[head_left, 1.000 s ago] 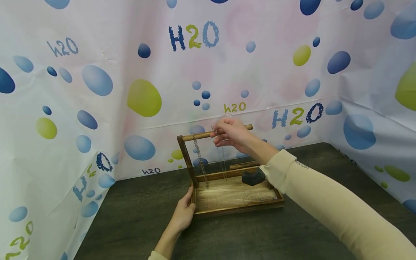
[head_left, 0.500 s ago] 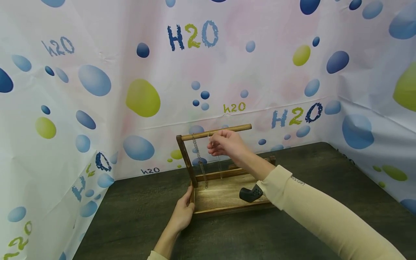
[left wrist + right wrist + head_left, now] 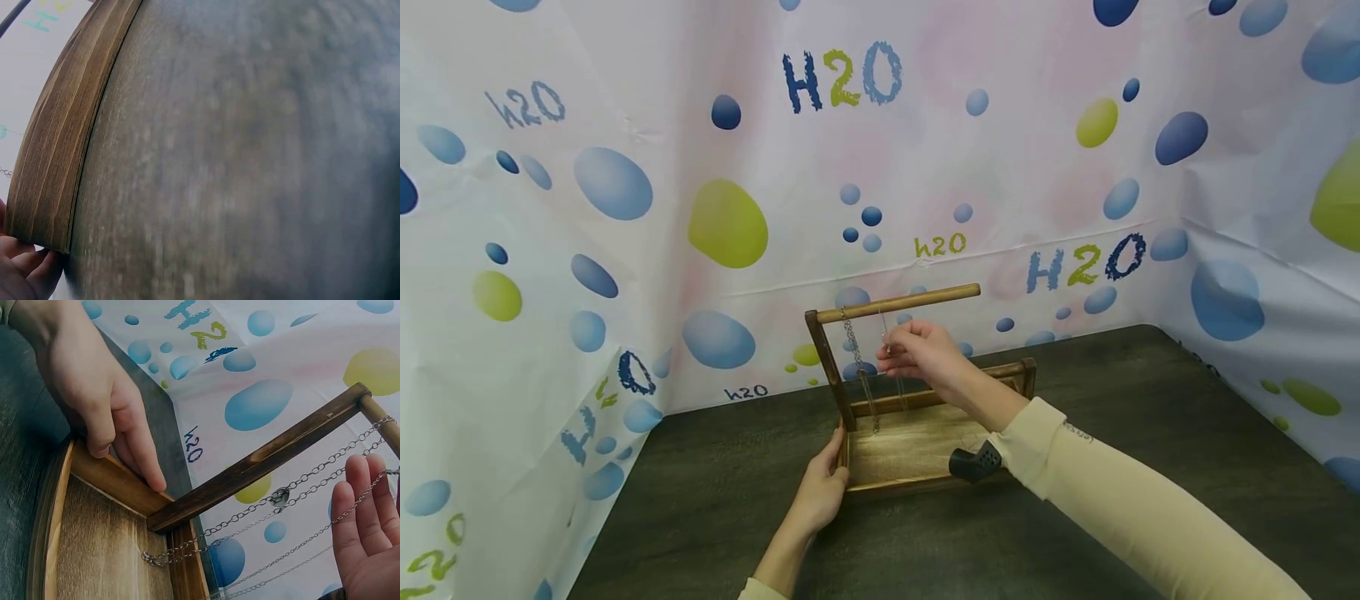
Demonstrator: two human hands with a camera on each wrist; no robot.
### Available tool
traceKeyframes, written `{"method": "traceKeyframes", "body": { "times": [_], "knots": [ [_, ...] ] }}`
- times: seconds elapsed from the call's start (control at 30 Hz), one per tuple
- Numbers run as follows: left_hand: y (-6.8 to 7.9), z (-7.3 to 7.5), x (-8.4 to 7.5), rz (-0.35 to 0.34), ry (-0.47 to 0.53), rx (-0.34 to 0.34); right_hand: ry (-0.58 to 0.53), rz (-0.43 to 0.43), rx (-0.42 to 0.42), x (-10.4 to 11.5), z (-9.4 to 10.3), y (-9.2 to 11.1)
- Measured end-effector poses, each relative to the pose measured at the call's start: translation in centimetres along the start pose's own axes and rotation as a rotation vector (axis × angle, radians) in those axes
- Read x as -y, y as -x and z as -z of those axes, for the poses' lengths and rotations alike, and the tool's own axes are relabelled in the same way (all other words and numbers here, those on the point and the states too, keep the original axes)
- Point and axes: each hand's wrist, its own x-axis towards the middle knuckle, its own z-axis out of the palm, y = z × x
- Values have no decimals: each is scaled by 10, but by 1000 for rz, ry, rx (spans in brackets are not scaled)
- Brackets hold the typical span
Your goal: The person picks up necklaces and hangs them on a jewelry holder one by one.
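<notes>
A wooden jewelry stand has a shallow tray [image 3: 917, 437], a left post [image 3: 831, 371] and a round top bar [image 3: 932, 296]. My left hand [image 3: 820, 493] grips the tray's left end, thumb over the wall. In the left wrist view, its fingertips show at the corner of the wooden wall [image 3: 72, 131]. A thicker chain necklace [image 3: 859, 354] hangs on the bar near the post, its lower end down at the tray. To its right hangs a thinner chain necklace [image 3: 306, 545]. Below the bar, my right hand [image 3: 928, 354] pinches that thinner one between thumb and fingers.
A black wrist camera [image 3: 976, 461] sits beneath my right wrist and covers part of the tray's right side. The stand rests on a dark wood-look tabletop [image 3: 722, 508]. A patterned cloth [image 3: 1000, 167] rises behind the table.
My right hand has come down from the bar and slightly left, sliding below it along the thin necklace, which now shows hanging from the bar. My left hand stays on the tray.
</notes>
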Motion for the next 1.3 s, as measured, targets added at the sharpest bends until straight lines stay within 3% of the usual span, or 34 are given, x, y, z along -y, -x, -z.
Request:
{"method": "traceKeyframes", "body": {
  "times": [0.6, 1.03, 1.3],
  "knots": [
    [11, -7, -5, 14, -2, -1, 6, -27, 16, 9, 17, 6],
    [11, -8, -2, -9, -16, 10, 30, -65, -10, 14, 30, 9],
    [10, -7, -2, -10, -4, 6, -51, -114, 11, 22, 49, 13]
  ]
}}
